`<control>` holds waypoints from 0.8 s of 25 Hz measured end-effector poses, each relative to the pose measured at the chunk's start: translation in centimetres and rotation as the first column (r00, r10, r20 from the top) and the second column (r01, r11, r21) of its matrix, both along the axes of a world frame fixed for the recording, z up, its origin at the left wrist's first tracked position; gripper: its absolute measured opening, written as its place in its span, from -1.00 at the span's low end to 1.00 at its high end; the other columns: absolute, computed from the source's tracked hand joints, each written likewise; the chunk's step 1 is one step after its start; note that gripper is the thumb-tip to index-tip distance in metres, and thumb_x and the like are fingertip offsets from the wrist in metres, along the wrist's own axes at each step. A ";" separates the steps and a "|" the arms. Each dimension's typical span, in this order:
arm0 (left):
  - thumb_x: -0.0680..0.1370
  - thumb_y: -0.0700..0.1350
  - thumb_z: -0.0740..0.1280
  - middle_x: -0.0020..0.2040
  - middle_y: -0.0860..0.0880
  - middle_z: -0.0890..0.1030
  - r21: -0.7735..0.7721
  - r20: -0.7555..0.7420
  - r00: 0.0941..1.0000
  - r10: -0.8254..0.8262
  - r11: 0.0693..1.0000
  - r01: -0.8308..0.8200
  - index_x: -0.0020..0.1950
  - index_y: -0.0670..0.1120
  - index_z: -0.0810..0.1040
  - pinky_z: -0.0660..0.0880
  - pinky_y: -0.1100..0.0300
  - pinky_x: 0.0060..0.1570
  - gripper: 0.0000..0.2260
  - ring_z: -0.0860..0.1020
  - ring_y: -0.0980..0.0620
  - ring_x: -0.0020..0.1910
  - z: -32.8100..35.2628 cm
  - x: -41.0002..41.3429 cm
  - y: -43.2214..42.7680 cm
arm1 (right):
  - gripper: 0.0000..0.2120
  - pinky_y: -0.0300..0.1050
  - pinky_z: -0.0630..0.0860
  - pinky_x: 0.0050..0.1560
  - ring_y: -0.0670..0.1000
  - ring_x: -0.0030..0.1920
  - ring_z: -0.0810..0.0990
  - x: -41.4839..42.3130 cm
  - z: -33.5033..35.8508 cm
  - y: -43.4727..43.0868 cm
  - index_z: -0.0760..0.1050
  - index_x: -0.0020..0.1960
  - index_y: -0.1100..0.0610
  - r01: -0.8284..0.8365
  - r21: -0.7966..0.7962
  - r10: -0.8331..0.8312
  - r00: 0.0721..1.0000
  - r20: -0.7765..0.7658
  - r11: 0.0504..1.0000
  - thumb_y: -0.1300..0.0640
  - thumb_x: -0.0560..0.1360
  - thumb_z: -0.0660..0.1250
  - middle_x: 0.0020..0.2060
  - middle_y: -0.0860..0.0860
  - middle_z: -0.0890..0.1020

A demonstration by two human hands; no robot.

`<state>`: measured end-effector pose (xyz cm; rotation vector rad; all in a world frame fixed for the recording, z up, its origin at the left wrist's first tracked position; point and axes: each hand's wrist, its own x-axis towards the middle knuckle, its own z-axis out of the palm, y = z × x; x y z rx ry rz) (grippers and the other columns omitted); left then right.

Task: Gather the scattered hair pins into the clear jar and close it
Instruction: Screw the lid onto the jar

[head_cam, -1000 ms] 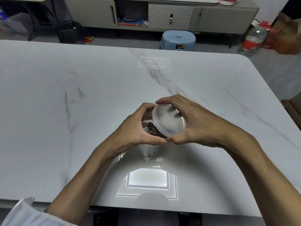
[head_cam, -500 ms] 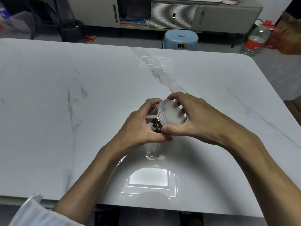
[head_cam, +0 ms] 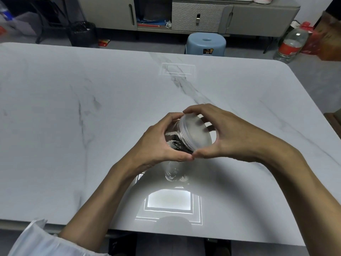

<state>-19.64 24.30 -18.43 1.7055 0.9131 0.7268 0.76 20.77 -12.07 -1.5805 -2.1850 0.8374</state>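
I hold the clear jar tilted above the middle of the white marble table. My left hand wraps around the jar's body. Dark hair pins lie inside it, seen through the wall. A frosted round lid sits on the jar's mouth, facing me. My right hand grips the lid's rim with thumb below and fingers over the top. No loose pins show on the table.
The jar's reflection and a bright lamp glare lie on the tabletop near the front edge. Beyond the far edge stand a blue stool, a black bin, a grey cabinet and a plastic bottle.
The right hand has shifted its hold around the lid, its thumb back at the lower rim beside the left thumb. The jar has stayed in the same place above the table.
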 end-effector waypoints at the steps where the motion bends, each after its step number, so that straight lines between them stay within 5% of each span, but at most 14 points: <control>1: 0.17 -0.09 0.65 0.12 0.19 0.64 0.007 0.002 1.000 0.002 1.000 -0.002 0.28 0.20 0.47 0.51 0.31 0.03 -0.27 0.63 0.18 0.12 0.1 0.1 -0.1 | -0.23 -0.12 0.53 0.12 -0.22 0.15 0.48 -0.1 0.0 0.0 0.29 0.33 -0.24 0.042 -0.006 -0.042 0.999 0.008 0.999 -0.20 0.19 0.53 0.19 -0.22 0.45; 6: 0.17 -0.15 0.63 0.07 0.16 0.66 0.055 -0.012 0.999 0.042 0.998 -0.041 0.29 0.16 0.46 0.59 0.13 0.01 -0.26 0.66 0.12 0.04 0.4 0.7 -0.5 | -0.26 -0.13 0.50 -0.10 -0.20 -0.05 0.51 -0.8 -0.2 -0.2 0.35 0.24 -0.19 0.199 0.048 -0.203 0.975 0.094 0.979 -0.46 0.15 0.38 0.00 -0.21 0.51; 15: 0.19 -0.10 0.62 0.09 0.15 0.66 0.086 -0.048 0.996 0.069 0.994 -0.065 0.30 0.17 0.46 0.55 0.05 0.10 -0.28 0.63 0.12 0.08 0.8 0.6 -0.7 | -0.30 -0.19 0.51 -0.02 -0.25 0.03 0.50 -0.9 0.5 -0.4 0.36 0.26 -0.20 0.175 -0.007 -0.174 0.983 0.053 0.985 -0.36 0.18 0.44 0.07 -0.22 0.52; 20: 0.20 -0.09 0.64 0.10 0.17 0.64 0.145 -0.081 0.993 0.080 0.987 -0.068 0.33 0.16 0.43 0.56 0.10 0.06 -0.24 0.63 0.10 0.05 0.7 0.8 -0.8 | -0.30 -0.05 0.52 -0.23 -0.11 -0.17 0.55 -1.9 0.4 -0.7 0.46 0.04 -0.07 0.336 -0.002 -0.331 0.929 0.166 0.942 -0.59 0.21 0.10 -0.17 -0.13 0.57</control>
